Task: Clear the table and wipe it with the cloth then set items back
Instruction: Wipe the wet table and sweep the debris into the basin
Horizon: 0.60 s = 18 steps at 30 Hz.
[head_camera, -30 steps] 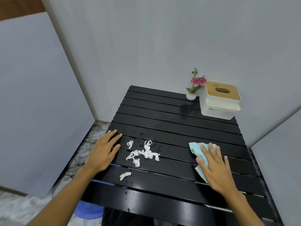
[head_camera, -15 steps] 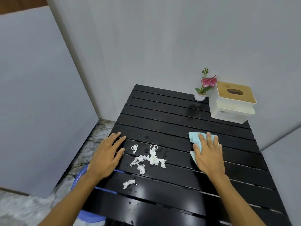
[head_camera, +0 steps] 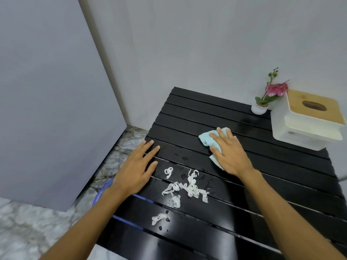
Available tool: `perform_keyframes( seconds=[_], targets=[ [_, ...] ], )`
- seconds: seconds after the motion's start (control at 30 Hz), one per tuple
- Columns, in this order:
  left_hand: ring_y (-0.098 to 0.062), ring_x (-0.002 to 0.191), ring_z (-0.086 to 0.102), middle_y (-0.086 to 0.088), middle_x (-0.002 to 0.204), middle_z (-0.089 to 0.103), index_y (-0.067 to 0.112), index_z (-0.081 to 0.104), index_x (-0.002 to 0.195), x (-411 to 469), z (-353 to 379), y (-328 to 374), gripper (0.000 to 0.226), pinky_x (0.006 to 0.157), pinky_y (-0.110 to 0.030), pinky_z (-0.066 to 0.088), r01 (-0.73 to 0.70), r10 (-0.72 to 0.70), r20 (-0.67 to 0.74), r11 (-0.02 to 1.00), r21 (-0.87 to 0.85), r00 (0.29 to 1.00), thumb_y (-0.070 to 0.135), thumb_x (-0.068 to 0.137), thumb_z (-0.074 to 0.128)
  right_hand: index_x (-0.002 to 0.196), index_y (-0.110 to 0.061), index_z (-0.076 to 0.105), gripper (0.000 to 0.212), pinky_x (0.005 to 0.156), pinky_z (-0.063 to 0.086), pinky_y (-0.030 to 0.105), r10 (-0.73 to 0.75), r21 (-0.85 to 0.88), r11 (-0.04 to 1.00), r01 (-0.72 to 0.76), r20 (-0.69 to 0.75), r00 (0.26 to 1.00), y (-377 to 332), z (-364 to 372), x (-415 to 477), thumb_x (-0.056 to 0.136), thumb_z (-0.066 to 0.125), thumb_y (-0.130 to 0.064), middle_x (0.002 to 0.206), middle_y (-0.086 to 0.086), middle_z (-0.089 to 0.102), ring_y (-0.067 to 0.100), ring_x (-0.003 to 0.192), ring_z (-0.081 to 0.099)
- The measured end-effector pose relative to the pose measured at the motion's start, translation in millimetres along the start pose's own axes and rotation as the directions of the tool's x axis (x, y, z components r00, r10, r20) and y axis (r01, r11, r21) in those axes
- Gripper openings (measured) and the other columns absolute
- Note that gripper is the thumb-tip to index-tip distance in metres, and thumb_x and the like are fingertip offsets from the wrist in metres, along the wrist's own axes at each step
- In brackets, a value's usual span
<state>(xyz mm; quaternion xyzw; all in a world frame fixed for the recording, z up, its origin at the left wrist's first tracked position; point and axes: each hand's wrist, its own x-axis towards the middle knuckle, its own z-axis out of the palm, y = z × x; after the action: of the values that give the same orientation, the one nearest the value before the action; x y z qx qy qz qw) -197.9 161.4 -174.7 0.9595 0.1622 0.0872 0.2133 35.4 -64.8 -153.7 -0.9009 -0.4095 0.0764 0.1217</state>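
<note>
A black slatted table fills the middle of the view. My right hand presses flat on a light blue cloth near the table's centre. My left hand lies flat, fingers spread, on the table's left edge, holding nothing. Between my hands lie several white shredded scraps among water drops, with one more scrap nearer me. At the far right corner stand a small pink flower in a white pot and a white tissue box with a wooden lid.
Grey walls close in behind and to the left of the table. A blue basin sits on the marbled floor under the table's left edge, partly hidden by my left arm.
My right hand has slid the cloth away from me and leftward, from the right side toward the table's centre. My left hand has stayed put. The view has shifted left.
</note>
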Motion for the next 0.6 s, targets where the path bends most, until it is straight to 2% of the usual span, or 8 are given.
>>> perform_keyframes(
  seconds=[0.13, 0.27, 0.4, 0.47, 0.5, 0.57, 0.6],
  targets=[
    [-0.003, 0.147, 0.000, 0.012, 0.159, 0.016, 0.034, 0.027, 0.149, -1.8, 0.3, 0.1, 0.057, 0.116, -0.023, 0.001, 0.006, -0.005, 0.012, 1.000, -0.028, 1.000, 0.054, 0.095, 0.024, 0.148, -0.029, 0.031, 0.047, 0.118, 0.002, 0.036, -0.203, 0.059, 0.978, 0.200, 0.050, 0.978, -24.7, 6.3, 22.6, 0.102, 0.034, -0.036, 0.161, -0.006, 0.015, 0.017, 0.149, -0.002],
    [-0.003, 0.147, 0.001, 0.012, 0.159, 0.018, 0.033, 0.031, 0.148, -0.8, 0.4, -2.7, 0.058, 0.117, -0.024, 0.003, 0.008, -0.008, 0.006, 0.999, -0.045, 1.000, 0.055, 0.095, 0.026, 0.146, -0.032, 0.034, 0.044, 0.121, 0.002, 0.035, -0.379, 0.133, 0.920, 0.368, 0.071, 0.923, -50.0, 15.7, 23.5, 0.102, 0.035, -0.033, 0.159, -0.010, 0.020, 0.012, 0.149, -0.002],
    [-0.002, 0.146, 0.008, 0.013, 0.157, 0.023, 0.032, 0.037, 0.145, -1.1, -1.4, -8.6, 0.062, 0.119, -0.032, 0.012, 0.029, -0.029, 0.002, 0.986, -0.161, 1.000, 0.062, 0.092, 0.028, 0.141, -0.033, 0.042, 0.039, 0.120, -0.001, 0.028, -0.482, 0.242, 0.860, 0.450, 0.096, 0.871, -73.4, 21.3, 7.5, 0.102, 0.036, -0.030, 0.155, -0.014, 0.025, 0.005, 0.147, 0.000],
    [-0.003, 0.145, 0.013, 0.013, 0.156, 0.025, 0.033, 0.038, 0.144, -6.5, -6.8, -10.7, 0.060, 0.119, -0.033, 0.016, 0.042, -0.048, -0.025, 0.981, -0.190, 0.999, 0.060, 0.091, 0.033, 0.136, -0.032, 0.048, 0.036, 0.120, 0.006, 0.029, -0.468, 0.342, 0.850, 0.401, 0.141, 0.872, -87.6, 20.9, -2.6, 0.102, 0.038, -0.030, 0.152, -0.013, 0.034, 0.003, 0.146, 0.011],
    [-0.003, 0.145, 0.015, 0.013, 0.156, 0.026, 0.033, 0.038, 0.144, -11.6, -10.5, -11.4, 0.058, 0.119, -0.033, 0.016, 0.048, -0.056, -0.037, 0.981, -0.190, 0.998, 0.058, 0.092, 0.034, 0.133, -0.035, 0.051, 0.034, 0.119, 0.017, 0.032, -0.421, 0.430, 0.845, 0.319, 0.168, 0.891, -94.2, 17.8, -8.6, 0.101, 0.039, -0.032, 0.147, -0.011, 0.044, 0.003, 0.142, 0.026],
    [-0.003, 0.145, 0.016, 0.013, 0.156, 0.026, 0.035, 0.037, 0.145, -25.1, -18.6, -11.5, 0.056, 0.119, -0.032, 0.017, 0.060, -0.069, -0.044, 0.980, -0.190, 0.997, 0.056, 0.092, 0.035, 0.123, -0.043, 0.056, 0.028, 0.100, 0.045, 0.036, -0.268, 0.625, 0.774, 0.099, 0.182, 0.946, -105.2, 0.2, -20.6, 0.099, 0.043, -0.036, 0.121, -0.011, 0.065, 0.007, 0.112, 0.059],
    [-0.003, 0.144, 0.016, 0.013, 0.156, 0.025, 0.035, 0.036, 0.145, -33.2, -22.1, -11.1, 0.056, 0.119, -0.033, 0.017, 0.057, -0.066, -0.042, 0.980, -0.191, 0.997, 0.056, 0.093, 0.035, 0.119, -0.046, 0.057, 0.026, 0.094, 0.050, 0.040, -0.205, 0.693, 0.720, 0.030, 0.171, 0.964, -108.0, -12.2, -26.4, 0.099, 0.044, -0.037, 0.113, -0.012, 0.068, 0.012, 0.103, 0.064]
  ],
)
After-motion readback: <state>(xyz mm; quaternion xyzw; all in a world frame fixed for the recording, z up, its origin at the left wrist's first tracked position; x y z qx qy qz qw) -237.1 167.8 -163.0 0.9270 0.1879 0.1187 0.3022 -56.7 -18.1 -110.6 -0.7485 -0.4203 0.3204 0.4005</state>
